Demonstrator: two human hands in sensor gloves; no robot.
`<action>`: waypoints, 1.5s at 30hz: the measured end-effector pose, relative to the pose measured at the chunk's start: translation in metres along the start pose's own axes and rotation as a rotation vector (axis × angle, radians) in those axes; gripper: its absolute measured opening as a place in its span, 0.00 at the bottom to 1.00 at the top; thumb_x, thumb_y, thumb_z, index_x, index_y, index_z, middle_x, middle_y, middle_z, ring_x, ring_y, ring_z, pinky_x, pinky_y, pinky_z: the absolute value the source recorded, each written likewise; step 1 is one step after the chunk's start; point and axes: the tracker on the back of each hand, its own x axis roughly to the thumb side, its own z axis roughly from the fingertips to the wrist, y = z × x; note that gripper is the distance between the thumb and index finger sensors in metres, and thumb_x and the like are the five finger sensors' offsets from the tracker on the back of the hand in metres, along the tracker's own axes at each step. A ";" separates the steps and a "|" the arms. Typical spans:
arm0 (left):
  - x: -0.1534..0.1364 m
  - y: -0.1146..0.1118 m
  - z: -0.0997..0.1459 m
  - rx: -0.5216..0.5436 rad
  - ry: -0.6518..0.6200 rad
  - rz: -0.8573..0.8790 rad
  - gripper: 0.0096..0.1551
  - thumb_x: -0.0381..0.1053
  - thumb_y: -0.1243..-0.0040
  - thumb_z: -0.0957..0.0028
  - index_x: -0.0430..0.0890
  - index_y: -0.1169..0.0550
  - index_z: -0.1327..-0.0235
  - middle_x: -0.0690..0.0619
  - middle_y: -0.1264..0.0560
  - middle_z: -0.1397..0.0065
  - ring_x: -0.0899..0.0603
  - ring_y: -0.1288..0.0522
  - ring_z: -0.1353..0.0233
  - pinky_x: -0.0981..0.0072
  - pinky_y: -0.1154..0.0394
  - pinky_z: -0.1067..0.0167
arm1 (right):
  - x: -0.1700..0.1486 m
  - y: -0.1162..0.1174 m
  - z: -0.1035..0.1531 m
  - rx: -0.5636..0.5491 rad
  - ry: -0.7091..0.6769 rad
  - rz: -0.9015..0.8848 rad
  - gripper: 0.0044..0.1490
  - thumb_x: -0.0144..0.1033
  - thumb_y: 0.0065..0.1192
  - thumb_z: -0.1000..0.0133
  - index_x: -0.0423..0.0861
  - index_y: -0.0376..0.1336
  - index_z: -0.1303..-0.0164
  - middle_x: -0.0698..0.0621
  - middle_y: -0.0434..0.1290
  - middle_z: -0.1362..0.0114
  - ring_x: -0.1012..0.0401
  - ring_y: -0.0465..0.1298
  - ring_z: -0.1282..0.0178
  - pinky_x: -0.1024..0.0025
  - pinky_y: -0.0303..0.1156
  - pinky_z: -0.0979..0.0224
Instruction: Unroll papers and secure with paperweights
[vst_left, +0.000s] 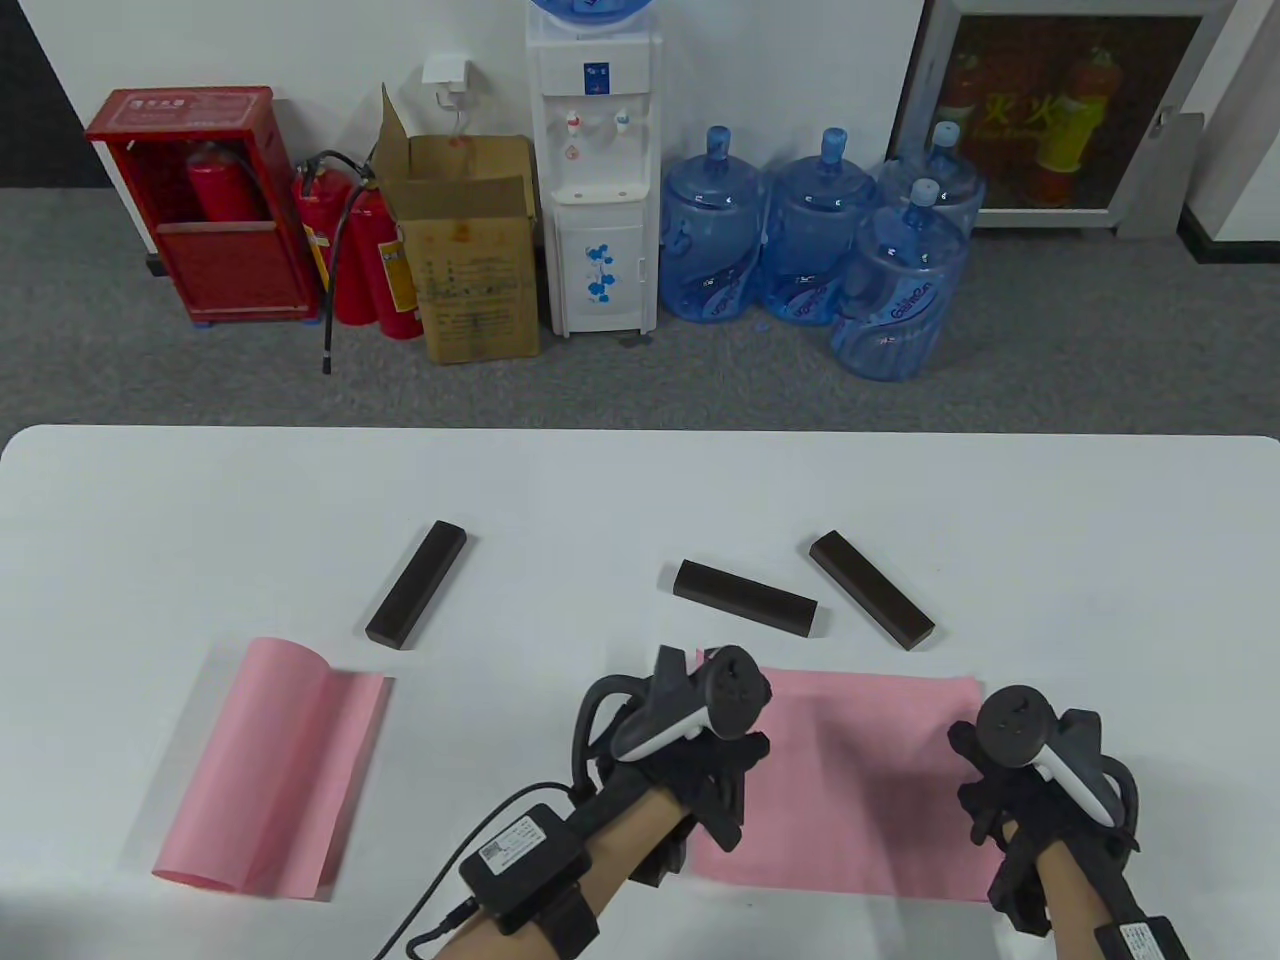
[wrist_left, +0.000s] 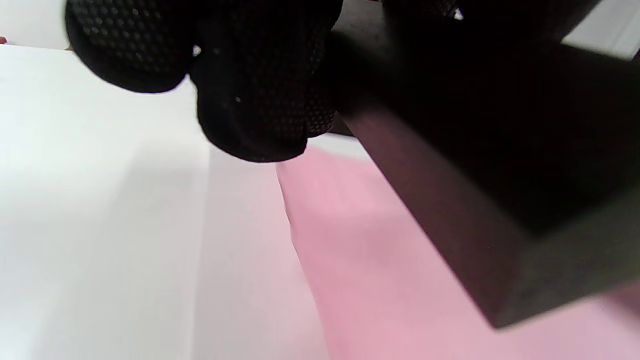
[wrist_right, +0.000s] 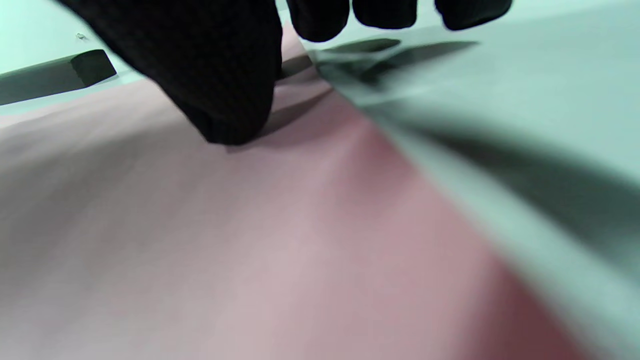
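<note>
right sheet (vst_left: 850, 780) flat between hands: left hand (vst_left: 700, 760) grips a weight (wrist_left: 500, 200) over its edge, right hand (vst_left: 1030, 790) presses the other edge. left sheet (vst_left: 270, 770) half-rolled; three weights (vst_left: 745, 597) beyond, unused.

An office or utility corner of a workplace: grey carpet (vst_left: 120, 330) runs behind a white table (vst_left: 640, 480). Along the white wall at the top of the frame stand a red extinguisher cabinet (vst_left: 200, 200), loose fire extinguishers (vst_left: 365, 255), a cardboard box (vst_left: 470, 250), a water dispenser (vst_left: 595, 170) and spare blue water jugs (vst_left: 820, 250).
</note>
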 end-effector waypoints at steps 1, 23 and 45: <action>0.008 -0.008 -0.004 -0.012 0.011 -0.054 0.36 0.69 0.45 0.50 0.71 0.35 0.25 0.40 0.17 0.41 0.43 0.14 0.57 0.45 0.21 0.48 | 0.000 0.000 0.000 -0.002 0.000 0.006 0.40 0.37 0.73 0.53 0.53 0.62 0.28 0.47 0.45 0.16 0.42 0.47 0.15 0.36 0.50 0.19; 0.011 -0.054 -0.026 -0.107 0.133 -0.338 0.36 0.71 0.51 0.49 0.70 0.38 0.24 0.42 0.18 0.41 0.45 0.15 0.58 0.46 0.22 0.48 | 0.004 0.001 0.000 -0.001 0.001 0.024 0.40 0.36 0.73 0.53 0.54 0.62 0.28 0.47 0.45 0.16 0.42 0.48 0.15 0.36 0.50 0.19; -0.191 -0.038 0.062 0.303 0.218 0.063 0.39 0.69 0.52 0.48 0.67 0.43 0.21 0.44 0.28 0.22 0.37 0.22 0.34 0.40 0.29 0.36 | 0.001 0.001 0.001 0.000 0.006 -0.012 0.39 0.37 0.73 0.53 0.55 0.62 0.28 0.47 0.47 0.16 0.41 0.49 0.15 0.36 0.51 0.20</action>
